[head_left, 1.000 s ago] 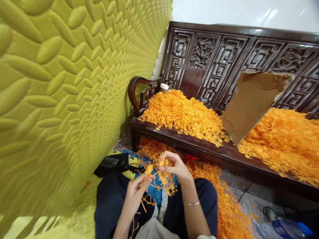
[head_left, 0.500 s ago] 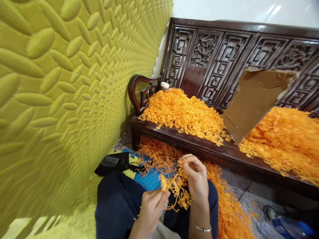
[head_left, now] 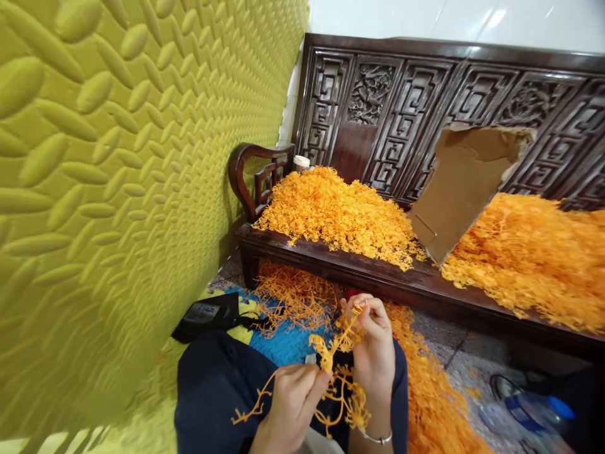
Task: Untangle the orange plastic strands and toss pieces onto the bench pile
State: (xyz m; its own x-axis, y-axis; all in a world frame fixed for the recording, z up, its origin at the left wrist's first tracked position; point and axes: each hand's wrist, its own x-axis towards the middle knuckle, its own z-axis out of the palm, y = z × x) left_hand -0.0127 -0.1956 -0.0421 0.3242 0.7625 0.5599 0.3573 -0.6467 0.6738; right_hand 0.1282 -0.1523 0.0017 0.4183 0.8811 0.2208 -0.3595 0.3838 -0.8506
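Between my hands, above my lap, is a branching orange plastic piece (head_left: 336, 343) with thin stems and small curled, flower-like ends. My left hand (head_left: 295, 400) pinches it low down, and one thin stem sticks out to the left behind the fingers. My right hand (head_left: 373, 337), with a bracelet at the wrist, grips its upper end between thumb and fingers. More curled orange bits hang beneath, partly hidden by the hands. Beyond them, a heap of curly orange pieces (head_left: 335, 211) lies on a dark carved wooden bench (head_left: 307, 249).
A cardboard sheet (head_left: 466, 183) stands between this heap and a second orange heap (head_left: 534, 258). Thin orange stems (head_left: 293, 293) lie under the bench. A yellow foam mat (head_left: 142, 189) rises at left, near a black pouch (head_left: 203, 315). A plastic bottle (head_left: 529, 410) lies at lower right.
The orange piece between my hands has turned, and a stem now shows left of my left hand. My left hand has shifted slightly right. The whole view has moved a little.
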